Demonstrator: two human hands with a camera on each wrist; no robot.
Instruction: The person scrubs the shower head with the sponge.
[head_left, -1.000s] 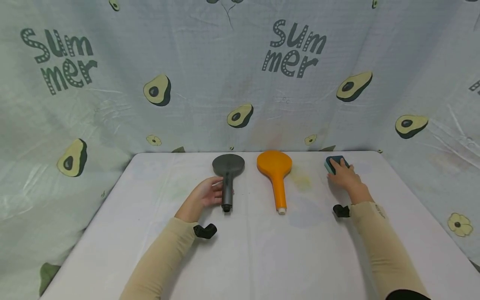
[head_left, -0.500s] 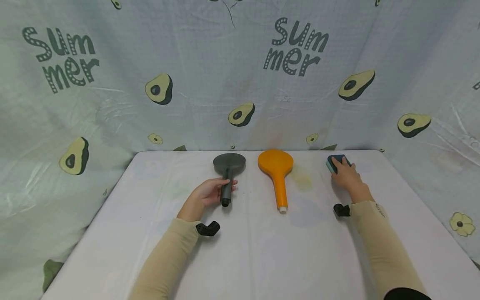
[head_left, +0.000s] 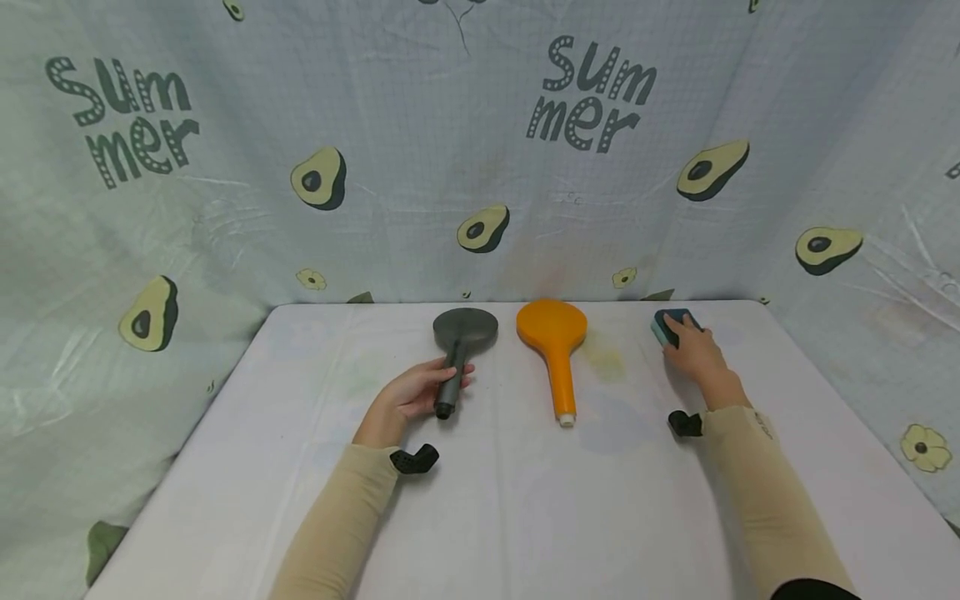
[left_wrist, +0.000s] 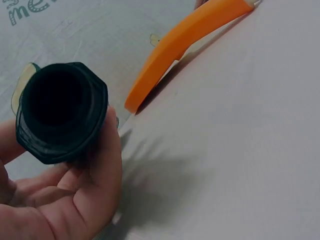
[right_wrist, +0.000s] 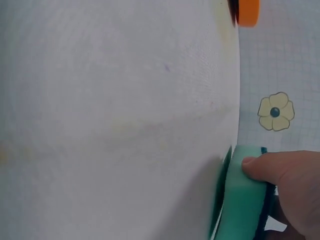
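The left hand [head_left: 412,390] now grips the grey shower head [head_left: 466,330] — freshly slanted, so seemingly secured for handling — while the right hand [head_left: 696,356] pinches the sponge [right_wrist: 243,202].

One shower head [head_left: 466,327] is grey, its neighbour [head_left: 553,337] orange, the sponge [right_wrist: 242,200] teal-and-navy (the backdrop [head_left: 408,142] avocado-printed).

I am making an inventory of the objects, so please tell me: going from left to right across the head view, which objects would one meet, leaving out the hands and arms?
Gray shower head → orange shower head → sponge
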